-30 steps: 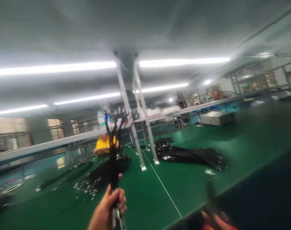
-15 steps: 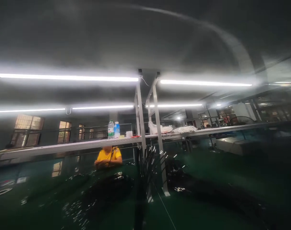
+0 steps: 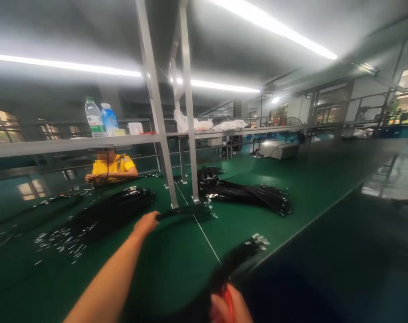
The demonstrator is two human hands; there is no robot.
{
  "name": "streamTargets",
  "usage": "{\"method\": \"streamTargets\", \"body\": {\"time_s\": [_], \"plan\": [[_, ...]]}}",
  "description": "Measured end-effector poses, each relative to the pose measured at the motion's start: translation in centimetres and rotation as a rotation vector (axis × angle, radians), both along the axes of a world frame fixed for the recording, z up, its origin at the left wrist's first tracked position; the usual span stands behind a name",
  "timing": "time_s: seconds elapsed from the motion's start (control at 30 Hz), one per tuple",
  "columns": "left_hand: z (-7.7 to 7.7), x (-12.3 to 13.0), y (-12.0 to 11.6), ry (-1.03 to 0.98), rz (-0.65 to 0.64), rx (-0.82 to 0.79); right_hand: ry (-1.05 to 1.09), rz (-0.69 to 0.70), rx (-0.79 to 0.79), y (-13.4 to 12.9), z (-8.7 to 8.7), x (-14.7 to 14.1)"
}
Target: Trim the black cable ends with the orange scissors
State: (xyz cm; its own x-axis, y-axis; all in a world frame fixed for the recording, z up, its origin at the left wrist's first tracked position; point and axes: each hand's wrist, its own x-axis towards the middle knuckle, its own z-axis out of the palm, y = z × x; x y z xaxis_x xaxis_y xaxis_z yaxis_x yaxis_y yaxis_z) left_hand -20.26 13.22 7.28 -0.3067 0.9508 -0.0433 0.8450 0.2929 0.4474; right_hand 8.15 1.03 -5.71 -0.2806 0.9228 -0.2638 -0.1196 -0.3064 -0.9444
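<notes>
My left hand (image 3: 147, 225) reaches out over the green tabletop. Its fingers are closed round one end of a thin bundle of black cables (image 3: 180, 211), whose shiny tips point right, by the foot of a shelf post. At the bottom edge, my right hand (image 3: 233, 307) is closed on something red and slender (image 3: 228, 301), its kind unclear. Against that hand lies a thicker bundle of black cables (image 3: 236, 260) with pale connector ends; whether the fingers also grip it is hidden. Another large pile of black cables (image 3: 113, 211) lies left of my left hand.
More black cables (image 3: 247, 194) lie beyond the white posts (image 3: 187, 103). A raised shelf (image 3: 123, 142) carries two bottles (image 3: 99, 119) and plastic bags. Across the table sits a person in a yellow shirt (image 3: 123, 167). The table's edge (image 3: 311, 226) runs along the right.
My view has dropped and turned right, bringing both hands into sight. Cables that stood upright by the posts in the earlier frame now stretch low to the right from my left hand.
</notes>
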Motion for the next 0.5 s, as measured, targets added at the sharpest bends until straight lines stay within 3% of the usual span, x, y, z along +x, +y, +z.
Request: {"method": "streamTargets", "body": {"time_s": [0.13, 0.3, 0.4, 0.5], "plan": [[-0.1, 3.2, -2.8, 0.128, -0.105, 0.064, 0.026, 0.11, -0.161, -0.3, 1.4, 1.3], [-4.3, 11.1, -11.0, 0.085, -0.398, -0.014, 0.014, 0.151, -0.263, -2.3, 1.7, 6.6], [-7.2, 14.8, -14.7, 0.126, -0.39, -0.031, 0.035, 0.113, -0.24, -2.9, 2.2, 8.7], [-8.3, 15.7, -15.7, 0.165, -0.33, -0.05, 0.04, 0.068, -0.213, -3.0, 3.0, 10.2]]}}
